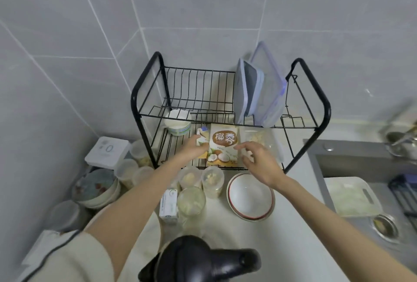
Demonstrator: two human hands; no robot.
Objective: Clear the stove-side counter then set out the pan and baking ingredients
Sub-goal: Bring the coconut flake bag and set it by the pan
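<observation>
Coconut pouch (223,146): mid-frame, on the rack (325,110) lower shelf — likely light, floppy, slick; pinch side edges.
Left hand (191,149): wraps small carton (202,135).
Right hand (259,162): fingers loose, beside pouch.

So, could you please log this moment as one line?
place: rack, lower shelf | left hand: grips carton | right hand: open, at coconut packet edge

White counter (293,236), bowl (250,196), jars (213,181), wire rack (134,103)
</observation>
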